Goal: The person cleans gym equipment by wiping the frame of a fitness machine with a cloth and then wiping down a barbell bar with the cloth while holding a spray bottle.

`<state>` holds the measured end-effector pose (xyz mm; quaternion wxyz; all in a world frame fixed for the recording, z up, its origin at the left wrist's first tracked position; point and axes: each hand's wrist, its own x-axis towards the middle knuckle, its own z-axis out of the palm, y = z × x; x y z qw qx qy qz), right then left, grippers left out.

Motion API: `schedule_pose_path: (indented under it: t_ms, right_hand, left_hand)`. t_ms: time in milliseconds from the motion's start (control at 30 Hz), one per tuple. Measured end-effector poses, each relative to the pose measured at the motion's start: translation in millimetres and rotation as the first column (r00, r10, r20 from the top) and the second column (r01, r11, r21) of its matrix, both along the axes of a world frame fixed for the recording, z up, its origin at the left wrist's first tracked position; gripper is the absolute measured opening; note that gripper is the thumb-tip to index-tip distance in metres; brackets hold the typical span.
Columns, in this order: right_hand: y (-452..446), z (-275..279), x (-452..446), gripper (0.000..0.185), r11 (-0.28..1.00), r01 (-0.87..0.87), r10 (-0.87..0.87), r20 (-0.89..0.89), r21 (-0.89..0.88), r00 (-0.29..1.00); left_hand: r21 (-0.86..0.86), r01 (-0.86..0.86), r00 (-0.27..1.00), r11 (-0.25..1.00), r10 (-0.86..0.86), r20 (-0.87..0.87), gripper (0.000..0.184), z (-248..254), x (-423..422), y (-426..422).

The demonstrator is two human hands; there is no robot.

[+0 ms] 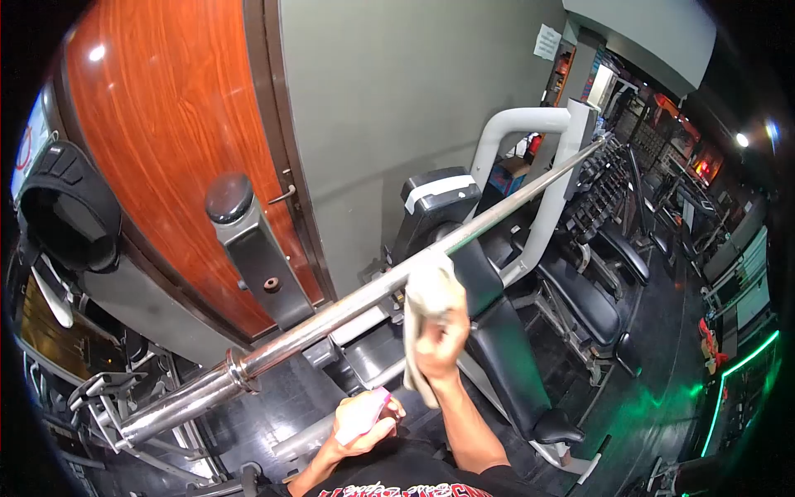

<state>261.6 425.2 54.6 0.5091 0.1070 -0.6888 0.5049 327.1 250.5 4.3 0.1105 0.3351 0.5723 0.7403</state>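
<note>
A long metal barbell (331, 319) runs diagonally across the view, with a collar near its thick lower-left end. My right hand (440, 331) is closed on a pale cloth (426, 294), which lies against the bar near its middle and hangs down beside my wrist. Lower and to the left, my left hand (364, 421) is wrapped round a white and pink object (362, 417), whose kind I cannot make out. That hand is below the bar and apart from it.
A black padded bench (505, 364) stands under the bar. Behind are a grey machine frame (563, 166), a black-capped upright (257, 257) and a wooden door (166, 124). Dumbbell racks (588, 199) and more benches (580, 298) stand to the right.
</note>
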Motion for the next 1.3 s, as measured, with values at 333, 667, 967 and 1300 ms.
schedule_pose_path:
  t_ms: [333, 667, 967, 1300]
  right_hand:
    - [-4.8, -16.6, -18.3, 0.048, 0.877, 0.200, -0.242, 0.043, 0.436, 0.969]
    - [32.0, -59.1, 4.2, 0.025, 0.815, 0.188, 0.011, 0.340, -0.548, 0.940]
    - [85.1, -36.2, 18.5, 0.039, 0.635, -0.102, 0.215, 0.048, -0.766, 0.975]
    - [137.2, -44.7, 15.5, 0.033, 0.463, -0.103, 0.130, -0.047, -0.880, 0.990]
  left_hand:
    - [-0.024, 0.083, 0.990, 0.996, -0.086, -0.108, 0.023, 8.4, -37.1, 15.3]
    - [-0.077, 0.086, 0.984, 0.993, -0.097, -0.149, 0.023, 14.9, -58.2, 32.9]
    - [0.193, 0.077, 0.949, 0.978, -0.132, 0.288, 0.021, 7.1, -64.6, 84.2]
    - [0.192, 0.045, 0.972, 0.980, -0.087, 0.219, 0.020, 7.4, -81.4, 139.9]
